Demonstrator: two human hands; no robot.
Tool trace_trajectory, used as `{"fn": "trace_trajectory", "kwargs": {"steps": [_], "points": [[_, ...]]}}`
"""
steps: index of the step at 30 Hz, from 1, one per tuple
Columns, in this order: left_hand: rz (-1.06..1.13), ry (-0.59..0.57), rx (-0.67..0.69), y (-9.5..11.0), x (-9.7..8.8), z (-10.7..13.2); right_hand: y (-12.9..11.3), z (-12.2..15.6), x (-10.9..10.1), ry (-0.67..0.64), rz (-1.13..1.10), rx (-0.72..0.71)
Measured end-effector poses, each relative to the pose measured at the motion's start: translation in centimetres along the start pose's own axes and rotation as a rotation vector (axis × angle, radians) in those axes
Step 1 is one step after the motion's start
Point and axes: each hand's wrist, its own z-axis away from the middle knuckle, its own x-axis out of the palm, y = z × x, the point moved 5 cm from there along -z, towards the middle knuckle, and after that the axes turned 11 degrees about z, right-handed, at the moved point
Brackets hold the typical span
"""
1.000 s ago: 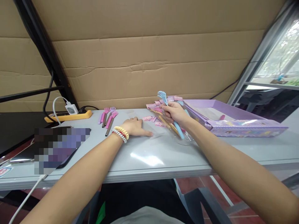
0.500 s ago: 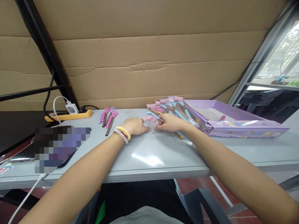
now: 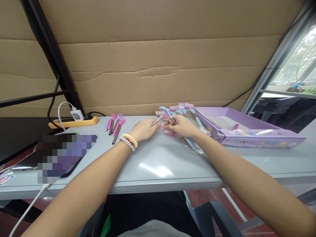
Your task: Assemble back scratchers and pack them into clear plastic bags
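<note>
My right hand [image 3: 182, 125] is closed around a small back scratcher [image 3: 167, 113] with a light blue, hand-shaped head, which points up and to the left. Just left of it, my left hand [image 3: 146, 128] pinches a clear plastic bag [image 3: 163, 123] lying between both hands. A thin shiny strip [image 3: 157, 120] shows at the left fingertips; whether it is the bag's edge or a metal rod I cannot tell. Beside and behind the right hand lie several bagged blue scratchers [image 3: 193, 115] with pink labels. Loose pink and purple scratchers [image 3: 119, 126] rest left of my left hand.
An open purple box [image 3: 256, 136] stands on the right of the grey table [image 3: 153, 164], a pink piece inside. At the left are a yellow power strip [image 3: 74, 122] with a white charger and a blurred-out phone [image 3: 74, 168] on a cable. Cardboard [image 3: 158, 56] forms the back.
Both hands have lifted slightly, with the left fingers now pinching. The blue scratcher head has risen and tilted upward in my right hand, and the plastic bag has come up between the hands.
</note>
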Motion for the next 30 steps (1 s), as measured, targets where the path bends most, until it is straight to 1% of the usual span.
{"fn": "trace_trajectory", "kwargs": {"steps": [3, 5, 6, 8, 11, 13, 15, 18, 20, 22, 25, 30], "points": [[0.017, 0.005, 0.025, 0.1, 0.0, 0.0, -0.2, 0.1, 0.1, -0.003, -0.1, -0.013], [0.001, 0.008, 0.002, 0.0, 0.1, 0.0, -0.4, 0.1, 0.0, 0.008, -0.203, -0.009], [-0.013, 0.016, -0.033, -0.1, 0.0, 0.0, -0.4, 0.2, 0.0, 0.012, -0.259, 0.003], [-0.051, 0.046, -0.144, -0.4, -0.1, 0.1, -0.4, 0.2, 0.0, 0.014, -0.348, 0.046], [-0.118, 0.095, -0.328, -1.1, -0.6, 0.4, -0.1, 0.2, -0.1, 0.044, -0.388, 0.125], [-0.154, 0.102, -0.394, -1.5, -0.9, 0.5, 0.3, 0.0, -0.2, 0.075, -0.403, 0.152], [-0.17, 0.093, -0.419, -1.8, -1.0, 0.5, 0.6, -0.1, -0.3, 0.108, -0.442, 0.157], [-0.099, 0.052, -0.381, -2.1, -0.4, 0.2, 0.8, -0.1, -0.5, 0.148, -0.509, 0.143], [0.019, -0.005, -0.315, -2.0, 0.4, -0.1, 0.7, 0.0, -0.7, 0.153, -0.528, 0.127], [0.171, -0.044, -0.226, -1.5, 1.1, -0.4, 0.3, 0.2, -0.6, 0.132, -0.522, 0.102], [0.435, -0.021, -0.123, -0.3, 1.3, -0.4, -0.4, 0.3, -0.4, 0.075, -0.509, 0.077], [0.773, 0.02, -0.106, 0.6, 0.8, -0.2, -0.8, 0.4, 0.1, 0.013, -0.48, 0.092]]}}
